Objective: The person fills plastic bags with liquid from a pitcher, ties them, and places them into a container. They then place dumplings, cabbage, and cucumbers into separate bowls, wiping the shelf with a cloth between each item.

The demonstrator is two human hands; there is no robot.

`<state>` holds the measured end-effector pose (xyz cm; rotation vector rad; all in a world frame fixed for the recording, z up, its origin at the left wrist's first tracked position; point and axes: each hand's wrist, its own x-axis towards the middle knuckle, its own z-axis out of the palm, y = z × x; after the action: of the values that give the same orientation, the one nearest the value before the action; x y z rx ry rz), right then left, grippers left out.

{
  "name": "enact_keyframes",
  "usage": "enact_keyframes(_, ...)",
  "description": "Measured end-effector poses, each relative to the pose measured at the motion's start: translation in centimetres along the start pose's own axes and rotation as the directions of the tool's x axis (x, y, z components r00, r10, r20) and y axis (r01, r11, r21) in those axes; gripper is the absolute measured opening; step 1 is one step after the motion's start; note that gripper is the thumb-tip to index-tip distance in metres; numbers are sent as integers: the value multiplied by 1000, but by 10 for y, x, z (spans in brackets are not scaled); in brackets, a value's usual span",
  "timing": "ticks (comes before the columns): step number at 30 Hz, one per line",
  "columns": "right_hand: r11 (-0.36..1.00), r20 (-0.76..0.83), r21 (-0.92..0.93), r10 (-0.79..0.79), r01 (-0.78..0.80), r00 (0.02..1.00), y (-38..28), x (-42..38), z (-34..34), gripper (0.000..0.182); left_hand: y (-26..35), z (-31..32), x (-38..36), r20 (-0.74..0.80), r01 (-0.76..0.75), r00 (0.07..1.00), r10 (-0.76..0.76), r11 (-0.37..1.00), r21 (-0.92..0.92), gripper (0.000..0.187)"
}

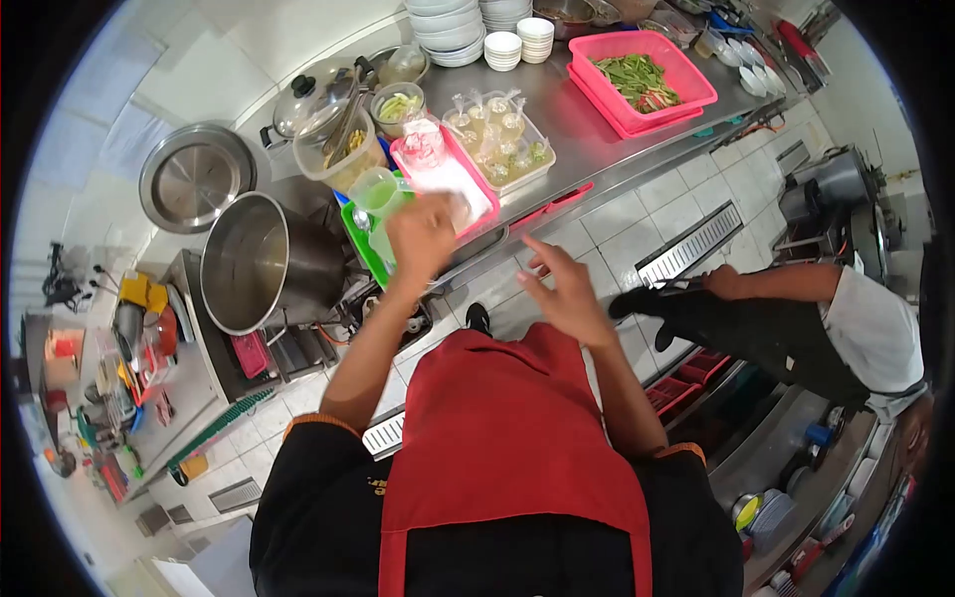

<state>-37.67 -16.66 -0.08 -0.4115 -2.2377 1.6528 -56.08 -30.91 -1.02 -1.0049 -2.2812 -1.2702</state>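
My left hand (422, 235) is up over the near end of a pink tray (488, 191) holding a white powder or salt-like layer. Its fingers are curled in and slightly blurred, and a pale, smeared shape shows beside them; I cannot tell what they hold. My right hand (563, 291) hovers in front of the counter edge, fingers apart and nothing in it. Left of the pink tray, a green tray (356, 235) carries a clear plastic measuring jug (378, 191). A white container (537, 162) of small tied plastic bags stands at the pink tray's right.
A large steel pot (246, 264) stands on the left. Stacked bowls (447, 30) line the back, with a pink basin (652, 45) of cut green vegetables to their right. A container (341, 159) with tongs sits behind the jug. Another person (796, 323) stands at the right.
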Motion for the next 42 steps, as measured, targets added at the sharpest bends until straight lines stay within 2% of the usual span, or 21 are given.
enact_keyframes(1,965,25,-262,-10,16,1000,22,6,-12,33,-10,1,34,57,97,994,-95,995,-37,11)
enact_keyframes(2,862,57,-505,-6,34,998,38,8,-24,38,-18,0,68,130,59,988,-79,987,151,14)
enact_keyframes(3,864,46,-504,11,14,999,46,9,-35,38,-18,6,94,103,89,991,-81,993,-81,20)
enact_keyframes(5,629,104,-774,243,-75,964,58,15,-57,44,-26,32,129,160,186,973,-168,977,-104,13)
enact_keyframes(7,751,190,-636,373,-176,908,72,28,-81,45,-30,77,149,157,224,967,-200,963,-151,10)
enact_keyframes(9,834,339,-471,472,-287,814,75,47,-99,40,-39,134,155,77,-64,994,74,991,-120,10)
enact_keyframes(14,939,329,-271,297,-212,896,103,129,-136,35,-77,227,104,138,5,990,11,993,-115,16)
enact_keyframes(16,954,296,-191,279,-229,913,112,171,-142,32,-90,231,86,306,109,947,-97,994,-24,18)
enact_keyframes(17,964,261,-225,197,-139,945,118,192,-143,30,-88,226,89,300,115,948,-105,993,-14,18)
enact_keyframes(19,967,249,-252,115,-50,962,128,235,-135,27,-79,210,99,395,-201,915,87,945,258,15)
enact_keyframes(21,882,146,-428,-149,198,978,135,270,-117,26,-74,207,112,468,-229,881,65,926,302,13)
enact_keyframes(24,794,408,-485,-165,366,898,154,302,-87,27,-73,216,138,569,-327,820,57,863,385,8)
enact_keyframes(25,794,414,-479,-171,374,894,157,310,-78,27,-78,224,146,553,-351,828,98,859,374,8)
enact_keyframes(27,668,439,-706,151,236,886,156,315,-64,28,-90,233,159,541,-377,830,140,854,358,7)
enact_keyframes(30,584,316,-794,157,170,936,145,317,-52,30,-99,231,166,681,-373,726,97,887,271,8)
enact_keyframes(32,498,272,-850,135,172,953,148,312,-37,22,-101,221,163,440,-121,898,-6,958,261,11)
enact_keyframes(35,385,282,-901,164,202,945,156,312,-26,19,-58,153,162,504,487,785,-361,862,-139,22)
enact_keyframes(36,371,334,-896,206,243,920,157,315,-24,24,-42,126,156,569,591,695,-439,800,-105,23)
enact_keyframes(37,365,326,-901,207,237,922,153,314,-23,24,-28,101,144,627,685,592,-506,726,-60,24)
enact_keyframes(40,242,393,-912,282,332,875,144,314,-14,23,-17,56,84,698,748,556,-451,638,-184,23)
enact_keyframes(42,142,343,-939,373,312,862,147,317,2,30,-18,35,50,815,855,415,-404,479,-198,22)
